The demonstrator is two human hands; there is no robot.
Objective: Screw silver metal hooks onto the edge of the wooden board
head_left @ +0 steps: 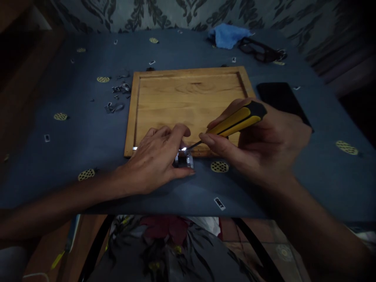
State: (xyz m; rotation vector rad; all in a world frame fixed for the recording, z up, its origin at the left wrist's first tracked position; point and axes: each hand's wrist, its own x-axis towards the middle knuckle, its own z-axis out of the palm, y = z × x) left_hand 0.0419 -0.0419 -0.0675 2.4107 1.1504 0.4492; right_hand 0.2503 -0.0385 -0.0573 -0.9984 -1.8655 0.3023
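In my right hand (264, 145) is a screwdriver with a yellow and black handle (235, 121), gripped between thumb and fingers. Its thin shaft slants down to the left, and the tip meets a small shiny metal piece (189, 159) at the near edge of a framed wooden board (188, 102). My left hand (157, 156) lies over that edge, thumb and index finger curled round the metal piece. Two curved parts of the piece show; the rest, and its exact kind, are hidden under the fingers. A bright sliver of metal (134, 148) peeks out left of this hand.
Several small metal parts (120, 88) lie loose left of the board. To the right is a black phone-like slab (280, 96). Black-framed glasses (260, 51) and a blue cloth (229, 36) sit at the back right. A patterned blue cloth covers the table (73, 145).
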